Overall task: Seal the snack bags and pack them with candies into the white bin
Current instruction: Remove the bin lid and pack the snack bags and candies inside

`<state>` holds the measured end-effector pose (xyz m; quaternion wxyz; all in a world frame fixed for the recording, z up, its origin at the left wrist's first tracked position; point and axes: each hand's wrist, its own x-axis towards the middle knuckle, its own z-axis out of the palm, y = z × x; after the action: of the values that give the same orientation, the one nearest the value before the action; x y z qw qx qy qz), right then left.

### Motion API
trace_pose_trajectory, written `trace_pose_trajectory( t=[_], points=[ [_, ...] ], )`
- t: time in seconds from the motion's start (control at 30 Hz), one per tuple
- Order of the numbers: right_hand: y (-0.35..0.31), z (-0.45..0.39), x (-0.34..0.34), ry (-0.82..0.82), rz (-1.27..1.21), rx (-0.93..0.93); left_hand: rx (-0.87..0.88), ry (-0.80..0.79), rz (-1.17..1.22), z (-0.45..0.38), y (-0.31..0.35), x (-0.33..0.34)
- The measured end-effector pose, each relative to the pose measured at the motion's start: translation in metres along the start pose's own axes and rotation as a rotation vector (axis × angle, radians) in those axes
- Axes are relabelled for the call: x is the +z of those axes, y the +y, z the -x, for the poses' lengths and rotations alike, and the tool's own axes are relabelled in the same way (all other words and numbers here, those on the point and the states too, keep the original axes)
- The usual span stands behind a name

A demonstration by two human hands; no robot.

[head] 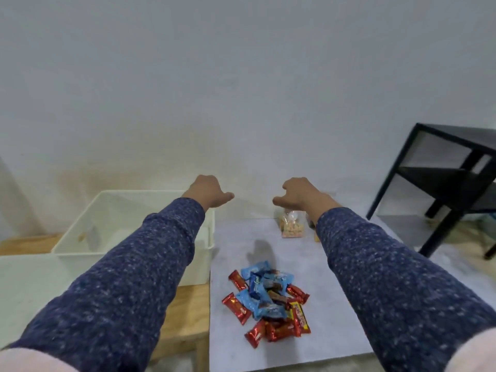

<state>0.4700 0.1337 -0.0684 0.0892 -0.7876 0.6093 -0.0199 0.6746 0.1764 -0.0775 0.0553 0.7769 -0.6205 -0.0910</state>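
Pale wall fills the upper half of the view, and below it a grey bench [335,304] carries the work; both arms in speckled blue sleeves reach forward, the left hand [208,191] at about eleven o'clock and the right hand [302,194] at about one, each with fingers loosely curled and thumb pointing inward, holding nothing. A clear snack bag [292,226] of pale pieces stands just below the right hand, at about one o'clock from the candies [271,299], which lie heaped in red and blue wrappers at the near middle of the bench; a second bag seems to sit behind the right sleeve, but too little shows to tell. A white bin [88,234] waits at nine o'clock, off the bench's left edge, apparently almost bare. Nothing looks sealed or packed yet. My worry: an unsealed bag tipped by the reaching wrist would spill; a sleeve dragging back could scatter candies over the edge.
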Motion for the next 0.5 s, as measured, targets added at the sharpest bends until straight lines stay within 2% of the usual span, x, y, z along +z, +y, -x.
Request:
trace_pose_trajectory(
  t=[0.2,0.5],
  points=[
    [0.094,-0.028,-0.005,-0.037,-0.016,0.04,0.002,-0.041,0.059,-0.029,0.092,0.04],
    [0.183,-0.073,0.02,-0.085,-0.06,0.056,-0.017,-0.151,0.094,-0.071,0.164,0.086]
  ],
)
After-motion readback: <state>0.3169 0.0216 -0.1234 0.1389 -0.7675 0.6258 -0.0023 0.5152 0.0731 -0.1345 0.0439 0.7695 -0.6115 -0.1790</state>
